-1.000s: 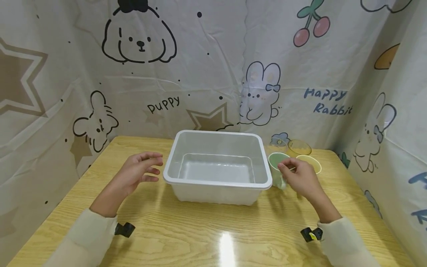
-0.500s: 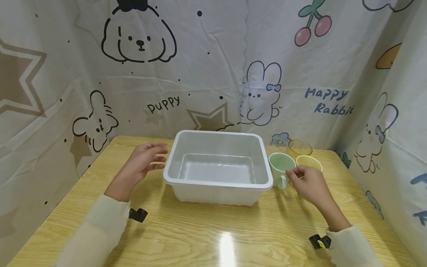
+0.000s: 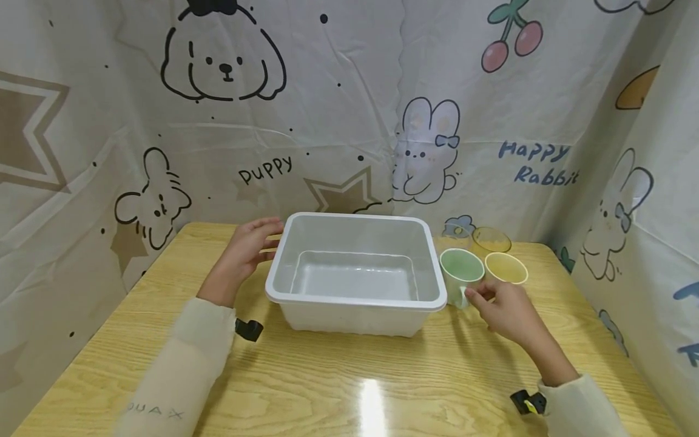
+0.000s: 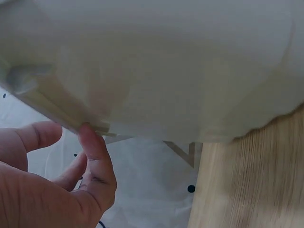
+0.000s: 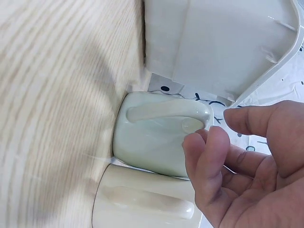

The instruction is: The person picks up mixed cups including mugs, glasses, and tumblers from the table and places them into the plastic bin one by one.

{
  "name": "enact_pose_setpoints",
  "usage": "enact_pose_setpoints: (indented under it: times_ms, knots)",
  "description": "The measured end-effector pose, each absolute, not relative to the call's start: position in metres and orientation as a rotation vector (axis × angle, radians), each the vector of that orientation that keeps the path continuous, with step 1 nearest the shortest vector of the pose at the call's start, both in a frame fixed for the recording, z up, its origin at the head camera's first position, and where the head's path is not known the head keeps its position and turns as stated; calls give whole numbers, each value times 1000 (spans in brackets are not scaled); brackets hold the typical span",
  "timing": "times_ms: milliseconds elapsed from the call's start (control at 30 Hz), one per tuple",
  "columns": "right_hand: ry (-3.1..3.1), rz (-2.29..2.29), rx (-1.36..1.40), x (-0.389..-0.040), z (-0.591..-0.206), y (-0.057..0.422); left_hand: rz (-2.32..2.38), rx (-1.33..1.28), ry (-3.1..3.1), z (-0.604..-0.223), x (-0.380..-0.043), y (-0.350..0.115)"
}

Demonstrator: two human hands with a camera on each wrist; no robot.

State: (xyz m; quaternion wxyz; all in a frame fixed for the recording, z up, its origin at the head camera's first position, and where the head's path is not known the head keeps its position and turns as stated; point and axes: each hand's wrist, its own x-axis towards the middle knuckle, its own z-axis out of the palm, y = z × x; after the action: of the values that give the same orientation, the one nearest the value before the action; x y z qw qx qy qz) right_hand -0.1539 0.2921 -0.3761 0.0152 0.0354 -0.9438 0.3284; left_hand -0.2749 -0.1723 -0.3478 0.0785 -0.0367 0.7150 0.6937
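My left hand (image 3: 248, 249) is at the left side of a white plastic basin (image 3: 357, 318). In the left wrist view one fingertip (image 4: 88, 130) lies right at the basin's rim, with the thumb apart from it. My right hand (image 3: 505, 306) is beside the handle (image 5: 166, 110) of a pale green mug (image 3: 461, 267), its thumb and fingers bent loosely. A gap shows between thumb and fingers in the right wrist view, with the fingertips close to the top of the handle. A pale yellow mug (image 3: 506, 267) stands just right of the green one, partly behind my hand.
Behind the mugs stand an amber clear glass (image 3: 491, 241) and a colourless clear cup (image 3: 451, 238). All rest on a wood-grain table (image 3: 327, 382). A patterned cloth (image 3: 338, 121) hangs close behind and at both sides.
My left hand has moved forward and right to the basin's edge. My right hand has shifted right and slightly down from over the green mug's rim to beside its handle.
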Motion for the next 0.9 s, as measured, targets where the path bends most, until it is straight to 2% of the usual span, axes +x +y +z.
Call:
enact_pose_setpoints:
  times_ms: [567, 900]
  knots:
    - [-2936, 1145, 108, -153, -388, 293, 2097, -92, 2029, -351, -287, -174]
    - [-2789, 1763, -97, -154, -395, 294, 2161, -34, 1957, -355, -288, -176]
